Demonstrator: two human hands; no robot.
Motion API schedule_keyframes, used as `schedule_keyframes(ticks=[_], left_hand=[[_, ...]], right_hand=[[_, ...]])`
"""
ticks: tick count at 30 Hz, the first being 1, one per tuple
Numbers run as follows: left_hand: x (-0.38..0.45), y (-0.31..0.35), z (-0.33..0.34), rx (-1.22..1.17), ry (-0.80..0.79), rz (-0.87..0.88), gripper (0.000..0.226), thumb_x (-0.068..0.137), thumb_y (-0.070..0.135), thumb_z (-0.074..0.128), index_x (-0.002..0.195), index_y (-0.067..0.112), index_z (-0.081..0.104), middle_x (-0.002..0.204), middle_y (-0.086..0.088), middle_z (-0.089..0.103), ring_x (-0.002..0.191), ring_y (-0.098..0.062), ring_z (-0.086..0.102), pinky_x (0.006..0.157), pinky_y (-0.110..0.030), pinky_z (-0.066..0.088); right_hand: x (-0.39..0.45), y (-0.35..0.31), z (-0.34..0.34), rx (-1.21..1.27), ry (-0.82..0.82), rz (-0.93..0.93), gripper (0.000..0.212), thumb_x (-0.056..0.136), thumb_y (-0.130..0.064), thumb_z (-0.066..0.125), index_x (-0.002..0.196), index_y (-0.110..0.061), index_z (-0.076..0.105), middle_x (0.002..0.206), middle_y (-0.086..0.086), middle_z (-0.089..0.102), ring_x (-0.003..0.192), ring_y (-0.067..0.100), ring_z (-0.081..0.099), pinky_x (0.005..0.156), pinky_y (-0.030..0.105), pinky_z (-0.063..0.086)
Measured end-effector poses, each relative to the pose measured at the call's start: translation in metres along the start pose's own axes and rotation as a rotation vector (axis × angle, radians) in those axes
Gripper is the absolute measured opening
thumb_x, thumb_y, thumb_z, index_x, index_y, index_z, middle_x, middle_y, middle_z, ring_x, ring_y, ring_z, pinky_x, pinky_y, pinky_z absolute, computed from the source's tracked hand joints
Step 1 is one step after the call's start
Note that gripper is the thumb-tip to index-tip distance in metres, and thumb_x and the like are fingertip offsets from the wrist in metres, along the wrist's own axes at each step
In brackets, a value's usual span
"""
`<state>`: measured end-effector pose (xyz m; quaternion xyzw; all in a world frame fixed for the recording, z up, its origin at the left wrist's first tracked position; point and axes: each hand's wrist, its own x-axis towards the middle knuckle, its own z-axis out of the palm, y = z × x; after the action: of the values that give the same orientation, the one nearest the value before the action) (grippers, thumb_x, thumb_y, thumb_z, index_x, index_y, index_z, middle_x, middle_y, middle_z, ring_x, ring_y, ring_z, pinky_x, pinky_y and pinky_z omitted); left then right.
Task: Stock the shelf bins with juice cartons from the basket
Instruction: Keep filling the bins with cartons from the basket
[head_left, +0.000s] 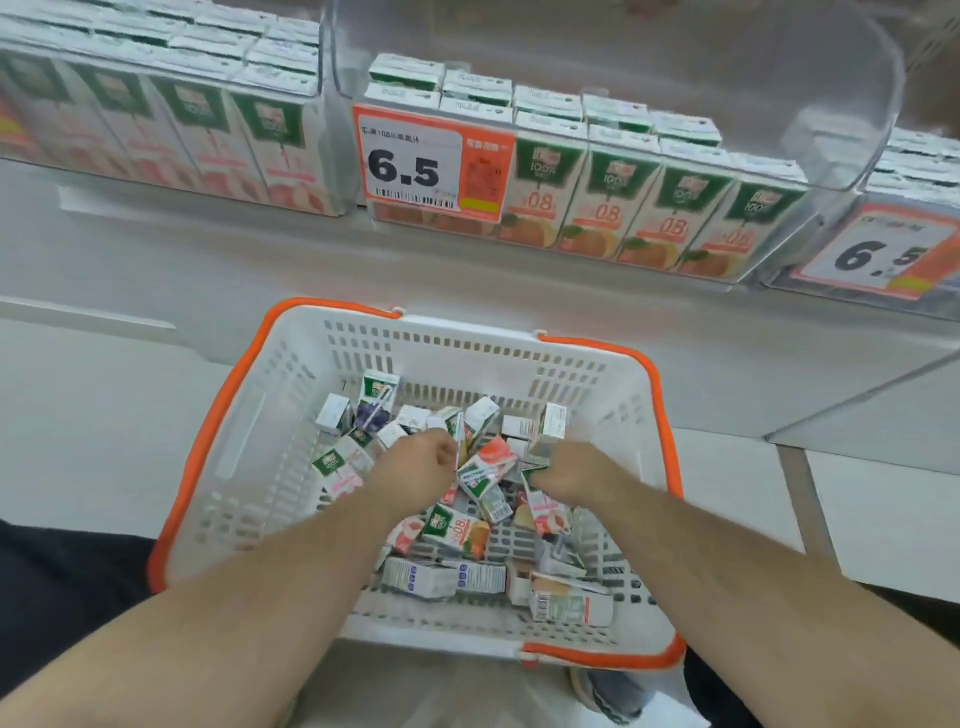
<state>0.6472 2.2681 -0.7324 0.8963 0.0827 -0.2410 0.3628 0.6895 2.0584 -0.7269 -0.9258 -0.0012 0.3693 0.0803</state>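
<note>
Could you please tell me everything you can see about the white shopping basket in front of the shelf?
The basket looks like white plastic, with slotted walls and a perforated floor, and orange handles folded down along its rim. It sits upright and open-topped below the middle shelf bin, between the person's forearms. A loose jumble of juice cartons covers its floor, lying at all angles. The left hand and right hand both reach inside among the cartons.

Loose cartons (457, 535) crowd the basket's (244, 467) middle and near edge; bare floor along its left wall, seemingly passable
</note>
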Motion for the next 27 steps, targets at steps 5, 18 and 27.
schedule_keyframes(ticks=[5, 18, 27], left_hand=[[0.006, -0.016, 0.024, 0.075, -0.369, -0.021, 0.029, 0.091, 0.01, 0.052, 0.111, 0.026, 0.065, 0.128, 0.001, 0.058, 0.107, -0.023, 0.062, 0.088, -0.035, 0.052], [-0.002, -0.051, 0.046, 0.584, -0.736, 0.041, 0.078, 0.082, 0.004, 0.064, 0.141, 0.048, 0.037, 0.145, -0.002, 0.042, 0.122, -0.025, 0.047, 0.098, -0.041, 0.046], [-0.004, -0.04, 0.022, -0.022, -0.46, -0.073, 0.074, 0.074, 0.017, 0.082, 0.133, 0.027, 0.039, 0.129, -0.003, 0.049, 0.094, -0.018, 0.058, 0.078, -0.035, 0.054]], right_hand=[[0.007, 0.008, 0.042, 0.137, 0.133, 0.225, 0.081, 0.076, -0.057, 0.071, 0.132, -0.013, 0.032, 0.099, 0.002, 0.065, 0.09, 0.023, 0.064, 0.06, 0.028, 0.041], [0.009, 0.009, 0.059, 0.303, 0.19, 0.21, 0.061, 0.079, -0.039, 0.072, 0.12, -0.019, 0.032, 0.078, -0.007, 0.059, 0.061, 0.008, 0.054, 0.045, 0.022, 0.037], [-0.022, 0.004, 0.018, 0.362, 0.146, -0.107, 0.062, 0.067, -0.022, 0.075, 0.123, -0.024, 0.049, 0.087, -0.007, 0.066, 0.074, 0.009, 0.064, 0.052, 0.02, 0.047]])
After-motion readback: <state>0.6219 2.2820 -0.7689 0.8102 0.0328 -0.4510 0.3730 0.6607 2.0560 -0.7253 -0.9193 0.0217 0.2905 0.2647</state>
